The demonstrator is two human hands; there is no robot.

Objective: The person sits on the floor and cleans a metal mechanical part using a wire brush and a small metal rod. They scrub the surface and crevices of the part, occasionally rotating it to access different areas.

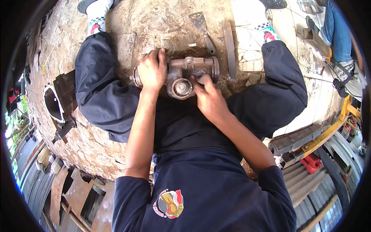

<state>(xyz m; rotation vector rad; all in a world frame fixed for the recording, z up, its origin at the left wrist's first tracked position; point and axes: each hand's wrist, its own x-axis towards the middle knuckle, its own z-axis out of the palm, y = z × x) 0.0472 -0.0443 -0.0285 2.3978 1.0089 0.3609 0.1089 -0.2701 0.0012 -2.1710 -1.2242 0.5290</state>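
Note:
A cast metal housing with a round flange at its right end and a round port facing up lies on the floor between my legs. My left hand rests over its left part, the fingers wrapped across the top. My right hand is at the housing's front right, beside the round port, with the fingers bent and the index finger at the casting's surface. Whether something small is between those fingers cannot be seen. Beyond the housing lie a putty knife with a wide blade and a long flat worn metal tool.
A large hollow metal casing stands on the floor at left. At the right are a yellow metal frame, a dark rolled item and a red container. A person in jeans is at the upper right.

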